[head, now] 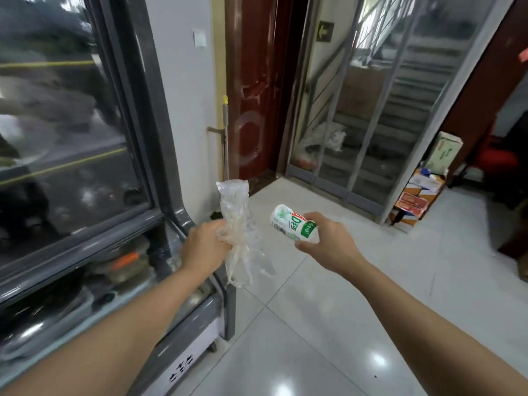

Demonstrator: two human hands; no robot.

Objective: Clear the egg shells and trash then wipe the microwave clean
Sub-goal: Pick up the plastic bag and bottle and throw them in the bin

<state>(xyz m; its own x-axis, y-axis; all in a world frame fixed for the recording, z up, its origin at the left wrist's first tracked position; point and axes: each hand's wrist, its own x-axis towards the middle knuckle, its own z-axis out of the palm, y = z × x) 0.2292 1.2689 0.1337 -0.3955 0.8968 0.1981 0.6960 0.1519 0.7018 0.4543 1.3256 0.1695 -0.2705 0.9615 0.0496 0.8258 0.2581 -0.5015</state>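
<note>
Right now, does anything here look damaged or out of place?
Yes. The dark red door by the wall has pale scuffs and a ring-shaped mark on its surface. Otherwise, the left hand grips crumpled clear plastic and the right hand holds a white-green carton.

The room is bright with soft daylight. The shiny floor (328, 324) has small white spots of glare near the bottom. The glass cabinet (71, 124) on the left shows blurry, smeared reflections. The door (251, 81) and stairs (400, 95) far off look soft and hazy. Straight lines bend near the edges. Shadows are faint.
</note>
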